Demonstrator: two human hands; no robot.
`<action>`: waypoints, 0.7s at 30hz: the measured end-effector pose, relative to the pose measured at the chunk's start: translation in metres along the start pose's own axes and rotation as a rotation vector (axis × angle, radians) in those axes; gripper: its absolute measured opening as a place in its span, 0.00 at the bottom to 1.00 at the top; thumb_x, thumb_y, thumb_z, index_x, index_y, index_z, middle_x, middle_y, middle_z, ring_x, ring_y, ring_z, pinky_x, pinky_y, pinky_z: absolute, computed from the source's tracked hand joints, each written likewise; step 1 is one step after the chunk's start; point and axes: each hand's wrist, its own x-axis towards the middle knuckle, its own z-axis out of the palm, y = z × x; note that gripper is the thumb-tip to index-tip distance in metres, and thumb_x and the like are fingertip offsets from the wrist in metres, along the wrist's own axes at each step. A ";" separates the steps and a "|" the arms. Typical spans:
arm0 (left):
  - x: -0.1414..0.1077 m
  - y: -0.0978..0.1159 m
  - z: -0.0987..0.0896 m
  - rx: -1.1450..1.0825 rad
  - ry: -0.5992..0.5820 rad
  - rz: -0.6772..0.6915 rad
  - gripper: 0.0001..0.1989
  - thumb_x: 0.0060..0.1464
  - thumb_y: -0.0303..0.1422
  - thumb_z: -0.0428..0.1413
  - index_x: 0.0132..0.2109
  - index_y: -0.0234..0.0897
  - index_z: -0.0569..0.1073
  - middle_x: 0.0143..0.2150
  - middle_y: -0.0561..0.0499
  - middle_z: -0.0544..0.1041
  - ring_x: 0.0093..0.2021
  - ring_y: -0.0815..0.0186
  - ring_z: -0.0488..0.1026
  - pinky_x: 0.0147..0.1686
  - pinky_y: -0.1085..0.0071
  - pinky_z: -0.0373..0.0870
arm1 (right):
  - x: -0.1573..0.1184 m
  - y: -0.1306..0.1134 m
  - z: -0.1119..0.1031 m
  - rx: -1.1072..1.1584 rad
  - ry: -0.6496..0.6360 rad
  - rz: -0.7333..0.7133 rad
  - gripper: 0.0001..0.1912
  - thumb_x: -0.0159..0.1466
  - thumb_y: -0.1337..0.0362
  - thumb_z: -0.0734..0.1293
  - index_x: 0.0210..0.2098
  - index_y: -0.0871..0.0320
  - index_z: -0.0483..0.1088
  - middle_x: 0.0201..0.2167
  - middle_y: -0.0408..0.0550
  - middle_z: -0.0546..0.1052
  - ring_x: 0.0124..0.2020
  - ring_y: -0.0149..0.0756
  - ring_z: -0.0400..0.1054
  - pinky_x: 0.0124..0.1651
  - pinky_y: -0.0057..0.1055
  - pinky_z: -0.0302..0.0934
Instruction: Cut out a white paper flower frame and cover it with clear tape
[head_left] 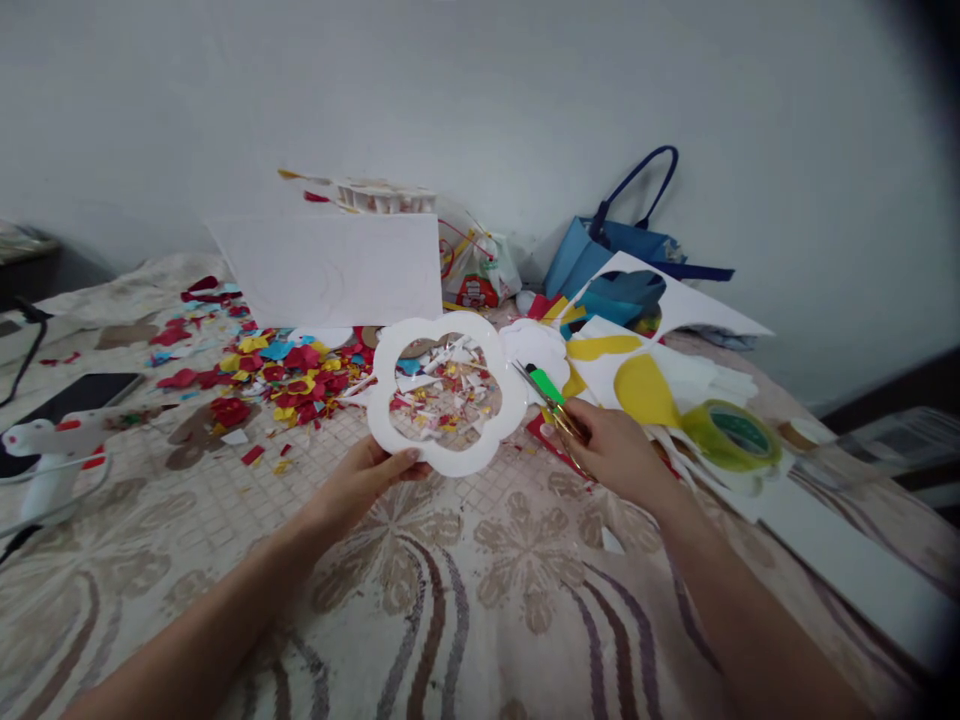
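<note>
My left hand [390, 462] pinches the lower left rim of a white flower-shaped paper ring [510, 385], held up above the table. Through its open middle show small scraps of white, red and yellow paper. My right hand [604, 440] is closed round the handles of a pair of scissors [551, 398], whose blades point up and left close to the ring's right edge. I cannot tell whether the blades touch the ring. A green strip [550, 385] shows beside the blades. Just behind the ring lies a white scalloped paper piece [536, 345].
Red, yellow and blue paper bits [300, 370] lie heaped at the left, near a glue gun [56, 455] and a dark phone [90, 390]. A white board [345, 270] stands behind. At right are a tape roll [731, 435], cut white sheets [705, 300] and a blue bag [574, 255].
</note>
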 end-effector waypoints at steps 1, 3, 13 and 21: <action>0.000 0.000 0.000 0.017 0.002 0.002 0.12 0.46 0.31 0.64 0.39 0.30 0.79 0.36 0.44 0.80 0.31 0.67 0.75 0.35 0.73 0.75 | 0.000 0.000 0.000 -0.022 0.000 0.005 0.15 0.63 0.52 0.58 0.25 0.55 0.58 0.18 0.41 0.65 0.21 0.32 0.58 0.25 0.29 0.40; 0.000 0.001 -0.001 0.039 -0.003 0.002 0.12 0.46 0.32 0.64 0.39 0.30 0.79 0.37 0.43 0.80 0.32 0.66 0.75 0.36 0.72 0.75 | 0.000 -0.001 0.000 -0.055 0.001 0.010 0.16 0.63 0.51 0.58 0.25 0.55 0.59 0.18 0.41 0.66 0.21 0.32 0.58 0.25 0.29 0.40; 0.001 0.001 -0.003 0.023 -0.025 -0.003 0.13 0.45 0.31 0.64 0.40 0.30 0.79 0.38 0.43 0.80 0.33 0.65 0.75 0.37 0.71 0.75 | -0.001 0.001 0.003 -0.107 0.003 -0.021 0.17 0.63 0.50 0.57 0.28 0.55 0.63 0.19 0.42 0.69 0.22 0.33 0.61 0.26 0.29 0.40; 0.001 0.001 -0.004 0.036 -0.049 -0.005 0.11 0.45 0.33 0.64 0.37 0.32 0.79 0.34 0.44 0.80 0.32 0.66 0.75 0.36 0.72 0.75 | 0.000 0.002 0.007 -0.122 0.036 -0.015 0.17 0.64 0.51 0.57 0.29 0.55 0.65 0.20 0.43 0.71 0.22 0.34 0.62 0.26 0.29 0.40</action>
